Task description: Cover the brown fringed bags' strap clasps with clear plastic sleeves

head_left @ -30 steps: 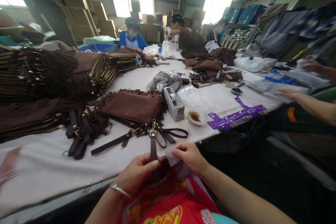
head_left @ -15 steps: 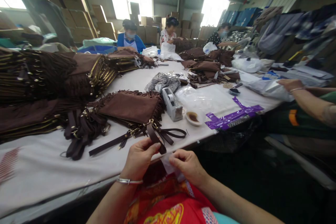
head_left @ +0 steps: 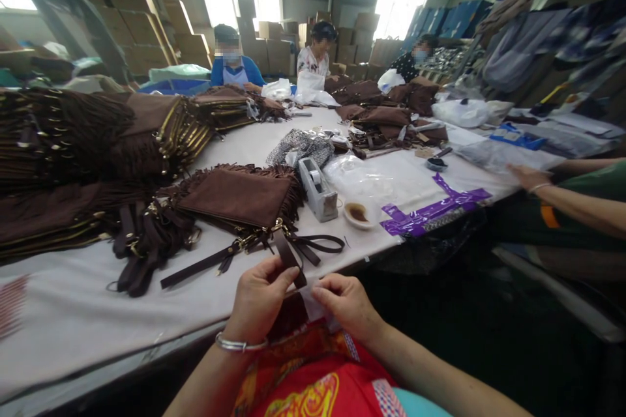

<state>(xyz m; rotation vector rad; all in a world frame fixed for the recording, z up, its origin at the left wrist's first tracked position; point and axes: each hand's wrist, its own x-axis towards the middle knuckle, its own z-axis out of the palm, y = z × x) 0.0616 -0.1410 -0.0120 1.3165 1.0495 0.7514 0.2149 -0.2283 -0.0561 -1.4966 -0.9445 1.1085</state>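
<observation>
The brown strap (head_left: 283, 250) was clamped in the left fingers (head_left: 287, 279), the whitish sheet (head_left: 310, 307) in the right fingers (head_left: 327, 298). Twisting was best avoided.

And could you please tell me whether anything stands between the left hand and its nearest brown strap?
Nothing visible does: the left hand pinches that brown strap, while the right hand holds a translucent sheet.

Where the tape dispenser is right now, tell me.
In the head view, the gray tape dispenser stands near the picture's center on the white-covered table, between the brown fringed pouch on the left and the small white dish on the right.
</observation>
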